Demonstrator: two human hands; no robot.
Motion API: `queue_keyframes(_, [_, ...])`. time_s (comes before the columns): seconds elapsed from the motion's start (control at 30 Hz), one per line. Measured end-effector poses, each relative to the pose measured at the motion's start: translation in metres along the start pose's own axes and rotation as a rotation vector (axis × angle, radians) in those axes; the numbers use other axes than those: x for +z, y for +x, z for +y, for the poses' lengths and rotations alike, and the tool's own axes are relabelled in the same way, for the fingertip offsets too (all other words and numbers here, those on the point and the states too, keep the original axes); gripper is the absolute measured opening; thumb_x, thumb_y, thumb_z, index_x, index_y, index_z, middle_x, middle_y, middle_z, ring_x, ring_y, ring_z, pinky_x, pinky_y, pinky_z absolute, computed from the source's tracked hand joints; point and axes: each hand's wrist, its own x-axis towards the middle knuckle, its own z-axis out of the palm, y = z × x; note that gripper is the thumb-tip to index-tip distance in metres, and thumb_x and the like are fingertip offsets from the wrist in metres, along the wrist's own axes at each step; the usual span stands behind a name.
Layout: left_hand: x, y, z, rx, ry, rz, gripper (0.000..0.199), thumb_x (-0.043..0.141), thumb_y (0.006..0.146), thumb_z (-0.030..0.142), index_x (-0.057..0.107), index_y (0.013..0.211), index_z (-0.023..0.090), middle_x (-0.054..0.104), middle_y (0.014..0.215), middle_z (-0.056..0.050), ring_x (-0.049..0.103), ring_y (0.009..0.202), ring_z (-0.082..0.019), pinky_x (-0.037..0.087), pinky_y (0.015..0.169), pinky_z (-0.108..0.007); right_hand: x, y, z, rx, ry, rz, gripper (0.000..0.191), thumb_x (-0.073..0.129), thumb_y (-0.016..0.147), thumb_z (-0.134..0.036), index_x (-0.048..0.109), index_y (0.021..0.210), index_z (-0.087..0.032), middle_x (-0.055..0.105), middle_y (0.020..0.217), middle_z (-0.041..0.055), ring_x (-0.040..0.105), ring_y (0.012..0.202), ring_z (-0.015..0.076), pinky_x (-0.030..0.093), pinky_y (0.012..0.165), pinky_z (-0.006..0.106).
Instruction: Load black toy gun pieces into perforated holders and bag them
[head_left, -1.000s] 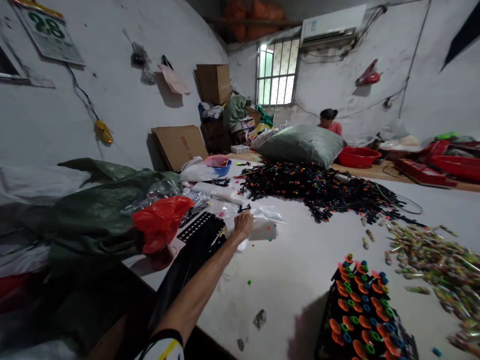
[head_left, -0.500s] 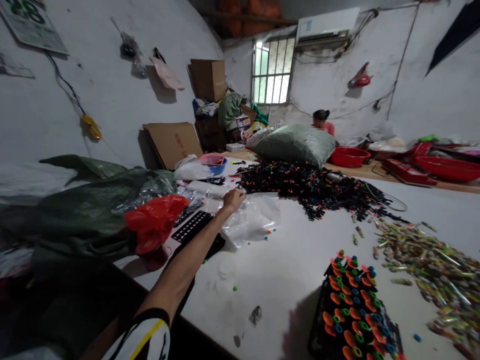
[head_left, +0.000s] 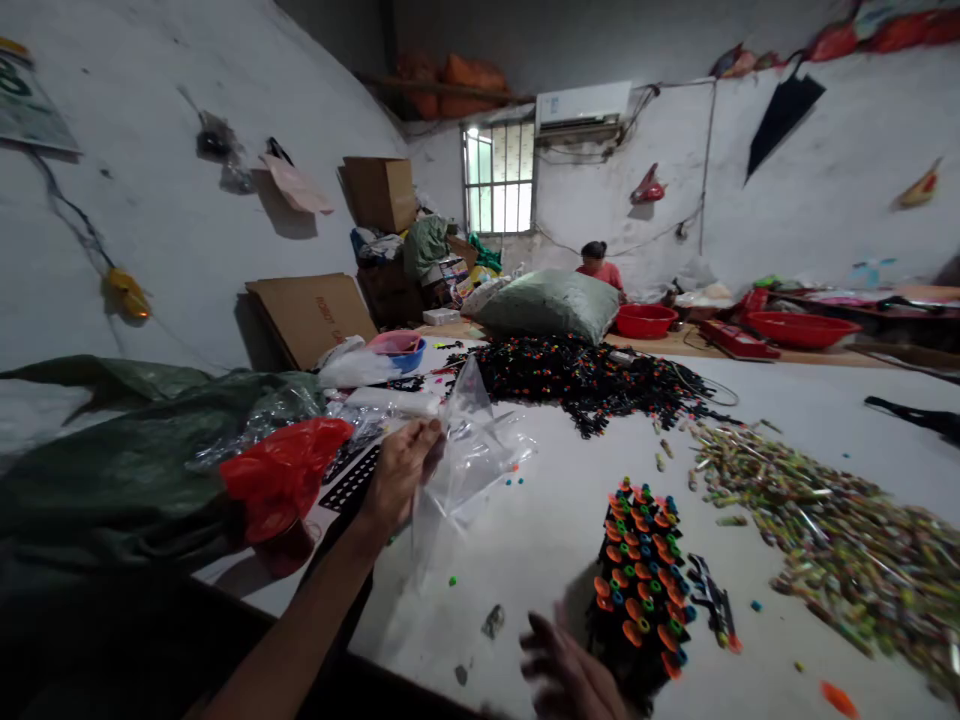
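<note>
Evidently, in the head view, the left hand point(head_left: 405, 465), towards seven o'clock from centre, has its fingers curled closed on the edge of a clear plastic bag point(head_left: 476, 455) just below centre; pinching the edge probably lets the thin film hang loose and part. Whether its lower end touches the white tabletop point(head_left: 525, 560) I cannot tell. At five o'clock the right hand point(head_left: 574, 670), blurred, is spread wide, seemingly with nothing in it, near a stack of black toy pieces point(head_left: 641, 580) topped with orange discs, perhaps kept close for easy reach. Loose black pieces point(head_left: 712, 600) lie at the stack's three o'clock. Beyond, towards four o'clock, spreads a pile of small wrapped tubes point(head_left: 832, 540), presumably set apart to avoid mixing.
</note>
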Motion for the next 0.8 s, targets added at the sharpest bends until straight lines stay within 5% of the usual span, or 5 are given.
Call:
queue_keyframes(0.1, [-0.012,-0.047,-0.009,-0.099,-0.077,-0.020,0.040,0.059,0.070,0.055,0.046,0.066,0.017,0.044,0.056,0.007,0.041,0.045,-0.004,0.032,0.041,-0.015,0.036,0.027,-0.034,0.139,0.362,-0.211,0.072,0.055,0.059,-0.074,0.067,0.100,-0.016,0.062,0.108,0.0165,0.057,0.099,0.0291,0.049,0.070,0.038])
queue_keyframes(0.23, [-0.025,-0.080,-0.032,-0.206,-0.080,0.005,0.037,0.062,0.069,0.052,0.050,0.068,0.017,0.046,0.057,0.006,0.041,0.047,-0.004,0.032,0.042,-0.014,0.052,0.024,-0.077,0.030,0.743,-0.374,0.057,0.058,0.068,-0.064,0.066,0.097,-0.015,0.066,0.095,0.0118,0.060,0.084,0.0192,0.045,0.067,0.029])
queue_keyframes(0.37, [-0.030,-0.092,-0.054,-0.241,-0.052,0.069,0.039,0.062,0.068,0.054,0.050,0.066,0.017,0.043,0.055,0.006,0.039,0.046,-0.005,0.031,0.042,-0.015,0.047,0.007,-0.094,-0.111,0.570,-0.330,0.039,0.067,0.068,-0.049,0.065,0.074,-0.011,0.060,0.061,0.0033,0.050,0.053,0.0103,0.037,0.054,0.023])
queue_keyframes(0.6, [-0.027,-0.101,-0.060,-0.247,0.003,0.029,0.039,0.062,0.067,0.054,0.061,0.077,0.017,0.052,0.059,0.003,0.043,0.050,-0.009,0.036,0.047,-0.019,0.032,-0.001,-0.109,-0.286,0.237,-0.058,0.042,0.054,0.077,-0.050,0.044,0.054,-0.017,0.040,0.049,-0.0049,0.036,0.050,0.0077,0.028,0.048,0.021])
queue_keyframes(0.8, [-0.018,-0.117,-0.028,0.084,0.288,0.062,0.024,0.059,0.072,0.045,0.058,0.071,0.020,0.054,0.067,0.002,0.049,0.063,-0.013,0.040,0.059,-0.022,0.026,-0.013,-0.126,-0.399,0.048,-0.035,0.038,0.062,0.073,-0.041,0.040,0.052,-0.018,0.036,0.050,-0.0062,0.031,0.051,0.0073,0.026,0.047,0.021])
